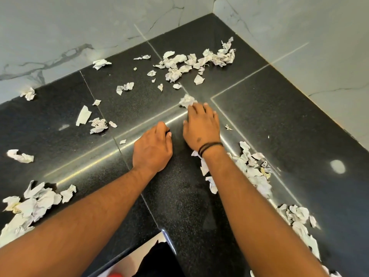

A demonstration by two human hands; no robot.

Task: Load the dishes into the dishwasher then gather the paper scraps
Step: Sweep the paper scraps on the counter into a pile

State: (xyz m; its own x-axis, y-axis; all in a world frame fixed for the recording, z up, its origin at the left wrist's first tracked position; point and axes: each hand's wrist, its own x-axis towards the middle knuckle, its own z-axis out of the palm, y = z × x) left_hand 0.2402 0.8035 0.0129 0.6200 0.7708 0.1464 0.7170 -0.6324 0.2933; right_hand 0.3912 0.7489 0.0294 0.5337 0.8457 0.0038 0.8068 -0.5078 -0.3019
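White crumpled paper scraps lie scattered over a black granite countertop [279, 120]. My right hand [200, 126] lies flat on the counter, its straight fingertips touching one crumpled scrap [186, 100]. My left hand [152, 147] rests beside it with its fingers curled under; nothing shows inside it. A dense cluster of scraps [191, 64] lies farther back, toward the corner. Another strip of scraps [253, 172] runs along my right forearm, partly hidden by it. A pile of scraps [30, 204] sits at the near left.
Marble walls [79, 27] close the counter at the back and right, meeting in a corner. The counter's front edge [139, 246] runs at the bottom, with the floor below. Single scraps dot the left side [98, 123]. No dishes or dishwasher are in view.
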